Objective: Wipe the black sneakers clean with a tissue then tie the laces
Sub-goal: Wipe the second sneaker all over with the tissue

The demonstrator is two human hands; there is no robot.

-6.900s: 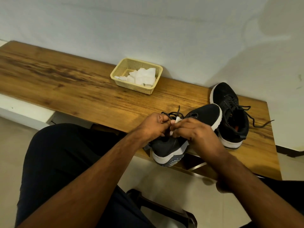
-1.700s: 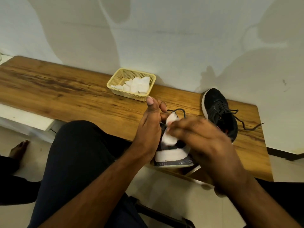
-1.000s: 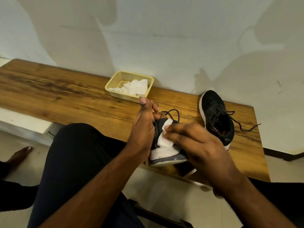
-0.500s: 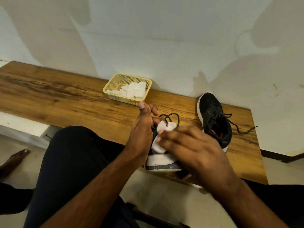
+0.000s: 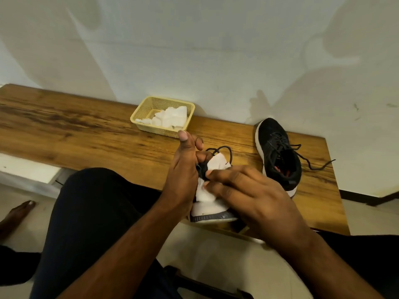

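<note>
Setting: pale painted wall behind a long wooden counter (image 5: 86, 134); person seated in front of it, dark trousers, knees toward the counter edge.
Near sneaker: black sneaker (image 5: 212, 212) with white sole at the counter's front edge, heel end toward the person, white sole and grey tread showing; upper mostly hidden by both hands.
Lace loop: dark lace (image 5: 224, 150) curls up behind the near sneaker, loose.
Tissue: white tissue (image 5: 205, 192) lies against the heel and collar of the near sneaker, between the two hands; its top corner sticks up above the right fingers.
Left hand: left hand (image 5: 183, 175) on the sneaker's left side, palm against the shoe, thumb straight up, fingers curled round the far side, gripping it.
Right hand: right hand (image 5: 254, 197) comes in from the right, fingers bent, fingertips (image 5: 210, 186) pressing and pinching the tissue onto the shoe; not spread.
Second sneaker: other black sneaker (image 5: 278, 152) flat on the counter to the right, toe toward the wall, apart from the hands; laces undone, one end trailing right across the wood.
Basket: yellow mesh basket (image 5: 140, 114) near the wall, left of centre, with crumpled white tissues (image 5: 170, 117) inside.
Floor: light tiles; a bare foot (image 5: 17, 212) at far left.
</note>
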